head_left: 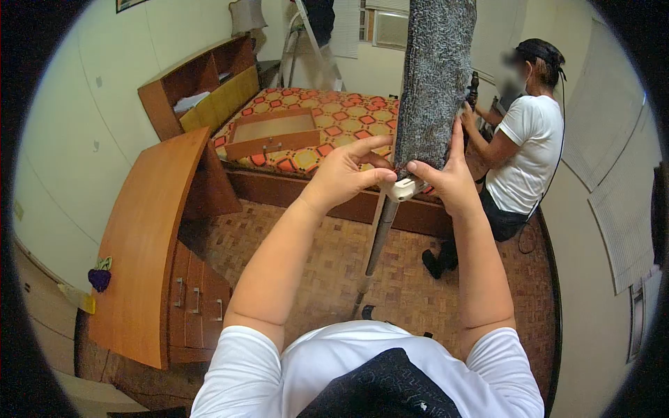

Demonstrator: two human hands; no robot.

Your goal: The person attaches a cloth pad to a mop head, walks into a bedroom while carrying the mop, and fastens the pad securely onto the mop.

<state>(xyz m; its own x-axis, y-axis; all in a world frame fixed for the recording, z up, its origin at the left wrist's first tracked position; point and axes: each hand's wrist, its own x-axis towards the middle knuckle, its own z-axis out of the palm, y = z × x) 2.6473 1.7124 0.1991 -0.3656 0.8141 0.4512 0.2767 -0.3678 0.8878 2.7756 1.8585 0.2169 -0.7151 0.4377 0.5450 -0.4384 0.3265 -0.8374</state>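
A long flat mop pad [437,83] of shaggy grey fabric stands upright in front of me. At its lower end is a white plastic fitting [404,188], from which a grey metal pole [377,244] runs down toward the floor. My left hand [352,169] pinches the pad's lower left corner, thumb and index finger close to the fitting. On the other side, my right hand [449,171] grips the lower right edge, its thumb pressed on the bottom and its fingers stretched up along the side. The pad's far face is hidden.
A co-worker [526,132] crouches at the right, holding a dark tool. Behind the pad is a bed [348,111] with a patterned mattress and a loose drawer [273,131] on it. A wooden desk [143,244] stands left; a stepladder [310,42] is at the back.
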